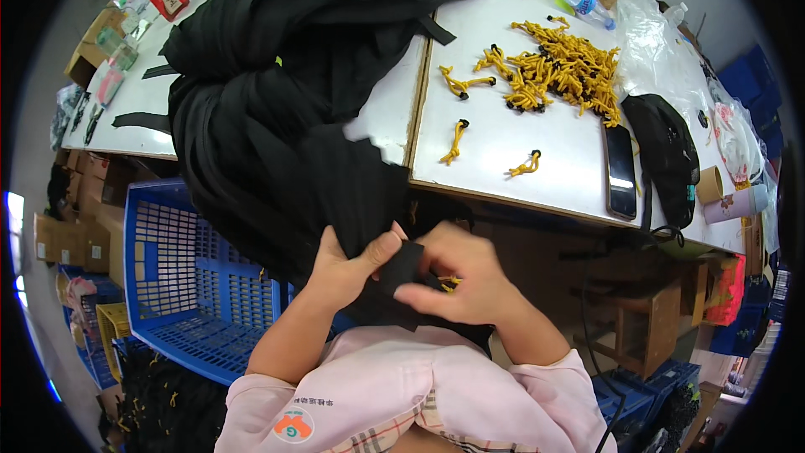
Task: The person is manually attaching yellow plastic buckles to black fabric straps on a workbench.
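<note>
A large bundle of long black fabric strips (243,109) lies over the table and hangs down off its front edge toward me. My left hand (348,267) is closed on a black fabric strip (402,267) at the bundle's lower end, thumb on top. Just right of it, my right hand (463,273) has its thumb and fingers at the same strip's end, slightly smeared by motion. A bit of yellow cord (450,283) shows beneath its fingers; whether the hand grips that cord too is hidden.
Yellow cord loops with black ends (558,71) are heaped on the white table (495,168), several lying apart. A phone (620,172), black pouch (664,159), plastic bag (658,50) and water bottle (587,4) are at right. A blue crate (197,352) stands below left.
</note>
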Action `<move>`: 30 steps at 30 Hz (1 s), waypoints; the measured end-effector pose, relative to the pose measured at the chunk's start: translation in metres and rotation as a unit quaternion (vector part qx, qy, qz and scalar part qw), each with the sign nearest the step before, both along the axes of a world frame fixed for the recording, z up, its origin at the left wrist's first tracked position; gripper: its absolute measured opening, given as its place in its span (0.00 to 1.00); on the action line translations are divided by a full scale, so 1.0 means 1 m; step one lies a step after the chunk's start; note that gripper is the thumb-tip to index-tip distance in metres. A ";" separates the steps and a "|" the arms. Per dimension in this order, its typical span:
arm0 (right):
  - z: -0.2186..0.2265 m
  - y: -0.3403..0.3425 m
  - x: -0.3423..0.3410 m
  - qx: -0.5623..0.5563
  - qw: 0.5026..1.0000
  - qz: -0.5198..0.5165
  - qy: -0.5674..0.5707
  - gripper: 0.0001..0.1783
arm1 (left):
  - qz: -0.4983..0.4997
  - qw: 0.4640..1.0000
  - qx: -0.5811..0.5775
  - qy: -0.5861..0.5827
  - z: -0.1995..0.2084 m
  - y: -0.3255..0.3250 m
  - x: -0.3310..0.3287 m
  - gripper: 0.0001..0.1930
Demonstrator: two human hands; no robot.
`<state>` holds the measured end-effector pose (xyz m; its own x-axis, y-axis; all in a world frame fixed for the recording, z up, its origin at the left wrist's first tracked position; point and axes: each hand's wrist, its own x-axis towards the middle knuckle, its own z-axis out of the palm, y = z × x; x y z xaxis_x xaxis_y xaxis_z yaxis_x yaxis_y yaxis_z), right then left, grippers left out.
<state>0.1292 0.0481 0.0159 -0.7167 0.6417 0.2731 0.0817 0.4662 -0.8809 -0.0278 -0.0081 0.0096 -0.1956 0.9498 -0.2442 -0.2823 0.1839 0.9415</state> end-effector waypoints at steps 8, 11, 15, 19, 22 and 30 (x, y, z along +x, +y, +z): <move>0.009 0.016 -0.007 0.325 0.925 -0.167 0.098 0.12 | -0.166 0.982 0.056 -0.069 -0.009 -0.005 0.003 0.09; -0.001 0.006 -0.008 0.160 0.964 -0.119 0.178 0.07 | -0.138 0.974 0.030 -0.178 -0.008 -0.005 0.004 0.08; 0.001 -0.004 -0.006 -0.241 0.951 -0.053 0.188 0.06 | -0.105 0.979 0.138 -0.106 -0.011 0.000 0.010 0.09; -0.002 -0.001 -0.006 -0.327 0.924 -0.047 0.193 0.06 | -0.060 0.991 0.106 -0.062 -0.006 -0.003 0.015 0.08; 0.002 -0.001 -0.008 -0.287 0.945 -0.080 0.136 0.07 | -0.023 0.993 0.082 -0.078 -0.004 -0.002 0.012 0.07; -0.017 0.003 -0.018 -0.316 0.932 -0.052 0.170 0.07 | 0.087 0.897 0.312 0.299 -0.020 0.005 0.009 0.05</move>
<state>0.1111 0.0510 -0.0008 -0.5827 0.8125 0.0171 -0.2365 -0.1494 -0.9601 -0.0189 -0.0030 -0.0105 -0.2735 0.8068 0.5237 0.3355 -0.4302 0.8381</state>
